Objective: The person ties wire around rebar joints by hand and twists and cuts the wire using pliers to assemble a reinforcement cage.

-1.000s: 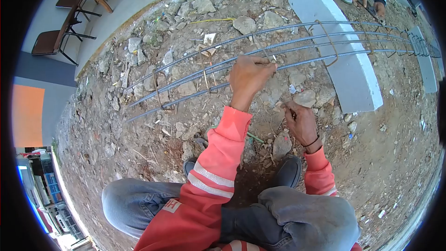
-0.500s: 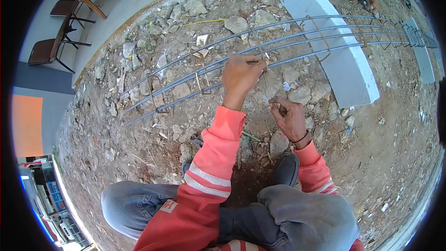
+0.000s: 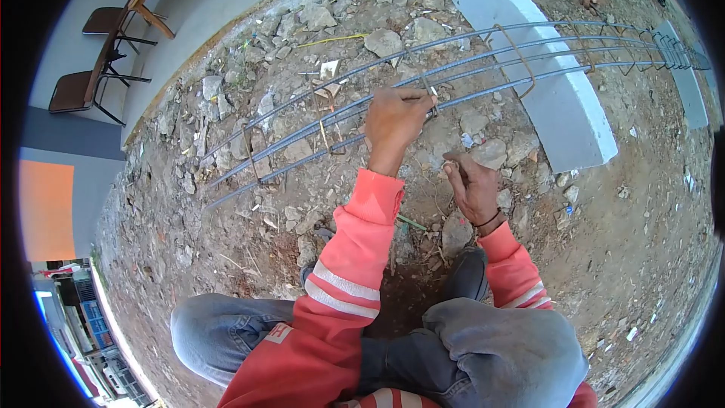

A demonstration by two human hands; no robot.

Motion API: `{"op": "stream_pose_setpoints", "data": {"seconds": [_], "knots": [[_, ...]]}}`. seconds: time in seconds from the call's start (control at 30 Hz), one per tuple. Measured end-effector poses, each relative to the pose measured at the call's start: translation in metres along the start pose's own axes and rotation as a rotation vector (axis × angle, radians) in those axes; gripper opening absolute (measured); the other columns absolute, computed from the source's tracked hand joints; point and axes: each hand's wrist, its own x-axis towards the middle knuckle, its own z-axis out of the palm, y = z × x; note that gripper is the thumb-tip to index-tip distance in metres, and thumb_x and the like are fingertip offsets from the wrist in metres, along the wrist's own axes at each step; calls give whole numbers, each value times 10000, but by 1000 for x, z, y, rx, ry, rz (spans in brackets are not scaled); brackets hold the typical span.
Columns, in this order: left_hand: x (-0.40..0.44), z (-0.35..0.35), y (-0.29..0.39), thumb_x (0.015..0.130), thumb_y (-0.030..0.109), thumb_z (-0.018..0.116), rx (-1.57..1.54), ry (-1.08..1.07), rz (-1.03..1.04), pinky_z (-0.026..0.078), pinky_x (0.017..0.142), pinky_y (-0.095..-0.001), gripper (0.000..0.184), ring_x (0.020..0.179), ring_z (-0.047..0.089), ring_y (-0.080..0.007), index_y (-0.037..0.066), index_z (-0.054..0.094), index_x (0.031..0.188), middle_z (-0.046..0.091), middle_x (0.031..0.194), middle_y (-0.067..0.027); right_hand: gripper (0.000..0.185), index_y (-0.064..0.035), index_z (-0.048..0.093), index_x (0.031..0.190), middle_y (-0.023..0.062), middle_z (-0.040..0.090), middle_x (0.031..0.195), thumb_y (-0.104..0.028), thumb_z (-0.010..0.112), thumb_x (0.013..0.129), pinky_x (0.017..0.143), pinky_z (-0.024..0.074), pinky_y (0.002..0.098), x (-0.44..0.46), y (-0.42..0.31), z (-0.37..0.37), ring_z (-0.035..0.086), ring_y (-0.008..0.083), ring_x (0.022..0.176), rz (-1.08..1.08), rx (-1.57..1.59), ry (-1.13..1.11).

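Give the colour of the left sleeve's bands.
Pale grey bands on the red fabric sleeve, best in head view.

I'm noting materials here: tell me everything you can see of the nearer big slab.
The slab is long and thick, pale grey, with a whiter, rough narrow side; it could be concrete or foam. It sits crosswise on stony ground, looking whole. Steel bars cross over it; whether they touch is unclear.

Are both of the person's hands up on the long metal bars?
No, only the left hand is at the long metal bars, while the right hand is away from them, above the stony ground.
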Motion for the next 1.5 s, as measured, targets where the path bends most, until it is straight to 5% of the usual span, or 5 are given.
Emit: {"op": "stream_pose_setpoints", "data": {"seconds": [0.13, 0.73, 1.07, 1.13, 1.5], "knots": [[-6, -1, 2, 739, 349, 805, -6, 33, 28, 561, 717, -334, 280, 761, 738, -249, 138, 818, 924, 772, 835, -83, 192, -125, 667, 1103, 154, 688, 802, -246, 588, 977, 598, 504, 490, -5, 4, -7, 657, 404, 704, -77, -186, -285], [-10, 1, 0, 737, 344, 827, 22, 98, 80, 556, 717, -296, 414, 753, 740, -194, 11, 790, 980, 777, 870, -121, 308, -107, 657, 1245, 210, 702, 1054, -140, 533, 964, 838, 499, 495, 43, 1, -22, 654, 410, 960, -27, -42, -590], [-8, 2, -6, 737, 341, 833, 41, 102, 107, 556, 715, -285, 438, 757, 737, -183, -21, 780, 979, 773, 869, -143, 268, -115, 733, 1121, 193, 712, 928, -277, 584, 968, 749, 519, 489, 51, -7, -6, 665, 411, 859, 60, -22, -388], [-8, 3, -8, 713, 374, 819, 9, 97, 111, 563, 748, -376, 437, 796, 736, -315, 53, 792, 1008, 753, 843, -180, 250, -124, 752, 1078, 162, 719, 897, -298, 621, 956, 703, 512, 480, 53, -5, -2, 670, 395, 819, 132, -28, -304], [-19, 5, -6, 729, 376, 817, 48, 167, 178, 568, 746, -375, 460, 760, 742, -296, 32, 778, 1032, 754, 807, -155, 223, -190, 750, 1122, 75, 595, 751, -182, 668, 916, 558, 466, 422, 32, -10, 26, 627, 299, 664, -12, -200, 66]]}}
